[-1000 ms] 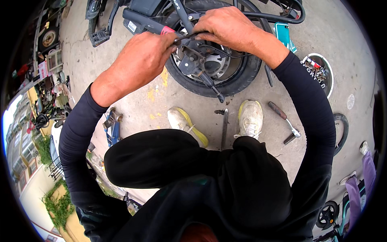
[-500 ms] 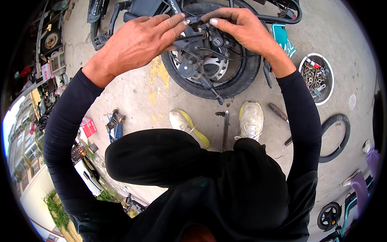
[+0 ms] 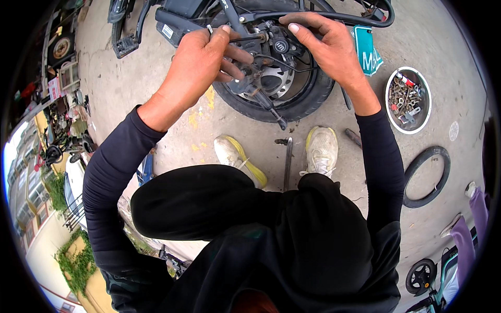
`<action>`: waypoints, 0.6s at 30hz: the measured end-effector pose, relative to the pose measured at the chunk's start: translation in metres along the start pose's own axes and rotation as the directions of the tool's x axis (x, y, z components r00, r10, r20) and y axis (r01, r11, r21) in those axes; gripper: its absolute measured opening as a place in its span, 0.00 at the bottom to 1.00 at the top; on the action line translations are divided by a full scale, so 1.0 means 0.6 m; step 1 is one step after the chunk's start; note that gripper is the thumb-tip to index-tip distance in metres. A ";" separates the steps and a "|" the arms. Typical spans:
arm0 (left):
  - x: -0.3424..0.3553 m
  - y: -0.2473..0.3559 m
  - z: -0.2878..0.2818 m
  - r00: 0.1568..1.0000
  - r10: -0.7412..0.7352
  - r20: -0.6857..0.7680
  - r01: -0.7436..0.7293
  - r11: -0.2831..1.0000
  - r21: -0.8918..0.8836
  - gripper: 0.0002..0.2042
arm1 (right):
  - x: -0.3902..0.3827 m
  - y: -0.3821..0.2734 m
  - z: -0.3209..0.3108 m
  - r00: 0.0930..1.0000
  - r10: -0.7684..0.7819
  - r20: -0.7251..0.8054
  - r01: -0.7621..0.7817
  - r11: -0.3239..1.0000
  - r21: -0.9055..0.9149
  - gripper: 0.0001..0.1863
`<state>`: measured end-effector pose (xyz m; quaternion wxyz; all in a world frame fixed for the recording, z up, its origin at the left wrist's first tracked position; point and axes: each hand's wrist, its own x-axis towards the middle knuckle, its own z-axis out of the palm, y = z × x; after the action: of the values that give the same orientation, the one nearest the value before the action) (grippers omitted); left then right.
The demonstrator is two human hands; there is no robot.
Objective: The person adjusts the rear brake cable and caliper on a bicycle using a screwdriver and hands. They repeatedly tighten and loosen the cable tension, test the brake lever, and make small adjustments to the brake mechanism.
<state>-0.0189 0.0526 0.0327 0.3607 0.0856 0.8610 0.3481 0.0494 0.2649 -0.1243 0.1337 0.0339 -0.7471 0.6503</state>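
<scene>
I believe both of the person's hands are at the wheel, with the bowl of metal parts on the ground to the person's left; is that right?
Not quite: in the head view the bowl stands to the person's right; the left hand and right hand are indeed at the wheel.

A black brake caliper (image 3: pixel 282 46) sits by the silver disc (image 3: pixel 285 83).

Two hands (image 3: pixel 201 57) are at the far middle, with one mounted wheel (image 3: pixel 310 101) and one slotted brake disc (image 3: pixel 285 84). Nearer, two white-and-yellow shoes (image 3: pixel 322 148) flank one metal bar (image 3: pixel 288 163). On the right are one bowl (image 3: pixel 429 101) of metal parts (image 3: pixel 409 99) too many to count, one loose tyre (image 3: pixel 409 180), one small black wheel (image 3: pixel 420 276) and two purple trouser legs (image 3: pixel 463 244).
</scene>
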 end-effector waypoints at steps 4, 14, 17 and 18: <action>0.010 0.005 -0.020 0.993 -0.086 0.076 0.077 0.990 0.119 0.27 | -0.034 0.007 -0.005 0.988 0.121 -0.095 -0.113 0.990 0.085 0.14; 0.035 0.038 -0.051 0.912 0.146 0.383 -0.383 0.634 0.671 0.15 | -0.083 0.008 -0.001 0.988 0.000 -0.155 -0.042 0.962 -0.268 0.07; 0.049 0.064 -0.047 0.802 0.202 0.562 -0.595 0.200 0.778 0.11 | -0.081 0.011 0.002 0.986 -0.050 -0.160 -0.015 0.926 -0.377 0.05; 0.043 0.074 -0.045 0.785 0.176 0.594 -0.613 0.090 0.785 0.10 | -0.080 0.011 0.004 0.985 -0.066 -0.161 -0.003 0.918 -0.396 0.04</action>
<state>-0.0605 0.0813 0.0608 0.2626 0.5825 0.7436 -0.1967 0.0937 0.2575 -0.1426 0.2121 -0.0377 -0.8477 0.4847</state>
